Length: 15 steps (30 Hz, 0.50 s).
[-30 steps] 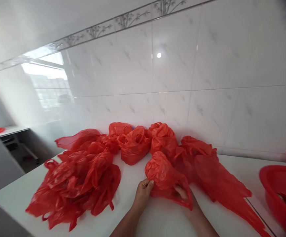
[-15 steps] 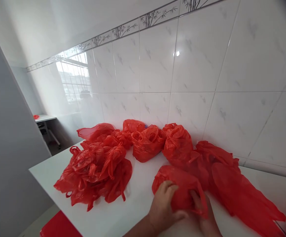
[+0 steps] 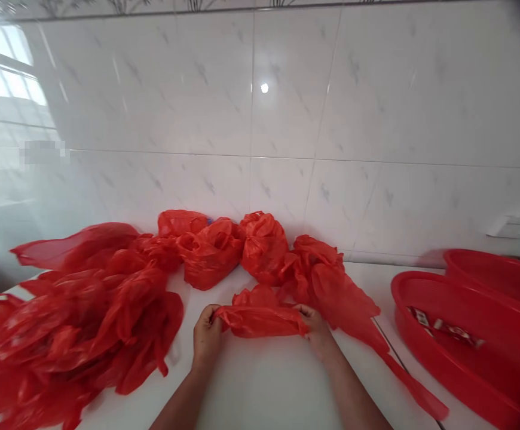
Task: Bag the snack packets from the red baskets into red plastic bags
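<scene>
Stretched between my two hands is a red plastic bag, low over the white table. My left hand pinches its left end, and my right hand pinches the right end. The bag's edge runs nearly level between them, and its crumpled body lies behind. Just beyond it sit several filled red bags, among them one with looped handles and a rounded one. Flat red bags spread out to the right of my right hand.
A large heap of red plastic bags covers the table's left side. At the right stands a red basket with a few small wrapped packets in it, and a second red basket behind. A tiled wall borders the back.
The view has turned right, bringing the baskets into sight. My hands have moved apart to opposite ends of the red plastic bag, which is now pulled taut between them.
</scene>
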Motion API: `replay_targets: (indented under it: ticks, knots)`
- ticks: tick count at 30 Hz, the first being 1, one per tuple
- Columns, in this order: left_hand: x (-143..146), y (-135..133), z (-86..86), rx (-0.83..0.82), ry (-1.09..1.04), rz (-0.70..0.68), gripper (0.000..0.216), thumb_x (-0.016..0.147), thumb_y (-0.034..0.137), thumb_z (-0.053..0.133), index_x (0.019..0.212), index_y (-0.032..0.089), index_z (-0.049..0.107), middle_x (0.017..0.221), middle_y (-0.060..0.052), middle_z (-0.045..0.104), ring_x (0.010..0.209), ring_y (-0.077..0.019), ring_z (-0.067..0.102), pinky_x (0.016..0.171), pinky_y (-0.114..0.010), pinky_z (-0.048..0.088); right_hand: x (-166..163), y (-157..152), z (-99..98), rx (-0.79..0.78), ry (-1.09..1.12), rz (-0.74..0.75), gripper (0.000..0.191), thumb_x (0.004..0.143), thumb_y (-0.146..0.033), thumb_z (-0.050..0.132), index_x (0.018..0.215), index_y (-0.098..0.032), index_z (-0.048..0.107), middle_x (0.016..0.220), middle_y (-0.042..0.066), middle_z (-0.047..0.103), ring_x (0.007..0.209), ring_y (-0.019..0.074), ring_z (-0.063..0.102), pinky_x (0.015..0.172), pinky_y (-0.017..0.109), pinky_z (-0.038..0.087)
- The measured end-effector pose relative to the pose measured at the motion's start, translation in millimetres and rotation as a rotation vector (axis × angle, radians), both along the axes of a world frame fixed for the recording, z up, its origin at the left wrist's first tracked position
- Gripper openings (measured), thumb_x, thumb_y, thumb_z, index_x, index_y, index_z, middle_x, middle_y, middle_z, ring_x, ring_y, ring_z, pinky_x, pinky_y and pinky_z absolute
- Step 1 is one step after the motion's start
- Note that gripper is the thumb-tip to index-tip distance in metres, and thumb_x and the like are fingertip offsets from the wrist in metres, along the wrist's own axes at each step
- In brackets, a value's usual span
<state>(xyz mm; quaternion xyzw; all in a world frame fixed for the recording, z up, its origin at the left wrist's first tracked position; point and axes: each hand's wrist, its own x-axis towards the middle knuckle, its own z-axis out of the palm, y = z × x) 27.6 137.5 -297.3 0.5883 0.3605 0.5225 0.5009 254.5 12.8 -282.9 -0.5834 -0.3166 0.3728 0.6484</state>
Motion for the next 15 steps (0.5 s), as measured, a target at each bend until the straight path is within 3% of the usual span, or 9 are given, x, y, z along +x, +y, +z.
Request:
replay_targets:
  ticks: [2, 5, 7, 9, 10, 12, 15]
  knots:
    - [2, -5, 0.9, -0.033, -0.016, -0.031, 0.01, 0.073, 0.024, 0.051, 0.079, 0.02, 0.058, 0.073, 0.003, 0.06, 0.069, -0.0138, 0.053, 0.063, -0.023, 0.043, 5, -6, 6.6, -0.012, -0.044, -0.161, 0.029, 0.063, -0.042, 0.069, 0.077, -0.017, 0.063, 0.052, -0.007, 0.048, 0.043, 0.0071, 0.036, 0.043, 0.022, 0.025]
    - [6, -17, 4.0, -0.086, -0.063, -0.061, 0.014, 0.073, 0.028, 0.056, 0.085, 0.02, 0.059, 0.076, 0.002, 0.061, 0.068, -0.0131, 0.054, 0.061, -0.023, 0.045, -3, -25, 28.6, -0.008, -0.173, -0.488, 0.035, 0.069, -0.045, 0.065, 0.091, -0.018, 0.063, 0.076, 0.0, 0.062, 0.059, 0.0121, 0.052, 0.051, 0.024, 0.038]
    - [8, -23, 5.9, -0.112, -0.1, -0.081, 0.02, 0.073, 0.03, 0.059, 0.09, 0.021, 0.058, 0.078, 0.002, 0.061, 0.066, -0.0127, 0.054, 0.06, -0.024, 0.046, -20, -43, 47.0, 0.016, -0.344, -0.664, 0.032, 0.075, -0.044, 0.061, 0.097, -0.02, 0.063, 0.096, 0.004, 0.064, 0.077, 0.0157, 0.058, 0.062, 0.025, 0.044]
    - [10, -28, 7.1, -0.124, -0.124, -0.101, 0.025, 0.072, 0.031, 0.06, 0.095, 0.021, 0.056, 0.077, 0.003, 0.061, 0.064, -0.0122, 0.054, 0.059, -0.024, 0.047, -45, -61, 62.7, 0.115, -0.536, -0.755, 0.024, 0.082, -0.039, 0.056, 0.098, -0.021, 0.062, 0.097, 0.004, 0.064, 0.082, 0.0157, 0.058, 0.066, 0.025, 0.045]
    - [11, -30, 7.7, -0.122, -0.126, -0.115, 0.027, 0.072, 0.031, 0.06, 0.097, 0.021, 0.056, 0.076, 0.003, 0.061, 0.062, -0.0119, 0.054, 0.058, -0.024, 0.047, -59, -68, 68.3, 0.203, -0.652, -0.734, 0.019, 0.084, -0.035, 0.055, 0.095, -0.021, 0.061, 0.092, 0.003, 0.064, 0.079, 0.0148, 0.058, 0.065, 0.024, 0.045]
    - [12, -35, 8.9, -0.103, -0.119, -0.143, 0.028, 0.071, 0.028, 0.059, 0.098, 0.022, 0.056, 0.074, 0.003, 0.06, 0.061, -0.0119, 0.054, 0.057, -0.024, 0.048, -85, -76, 74.1, 0.358, -0.875, -0.532, 0.011, 0.087, -0.026, 0.052, 0.091, -0.022, 0.061, 0.082, 0.001, 0.063, 0.073, 0.0128, 0.057, 0.063, 0.023, 0.044]
    - [10, -42, 12.3, -0.036, -0.084, -0.199, 0.028, 0.07, 0.022, 0.056, 0.098, 0.022, 0.057, 0.076, 0.003, 0.061, 0.063, -0.0124, 0.055, 0.058, -0.025, 0.048, -107, -67, 70.1, 0.356, -1.064, -0.137, 0.016, 0.09, -0.02, 0.044, 0.089, -0.021, 0.06, 0.076, 0.0, 0.062, 0.068, 0.0123, 0.057, 0.063, 0.023, 0.044]
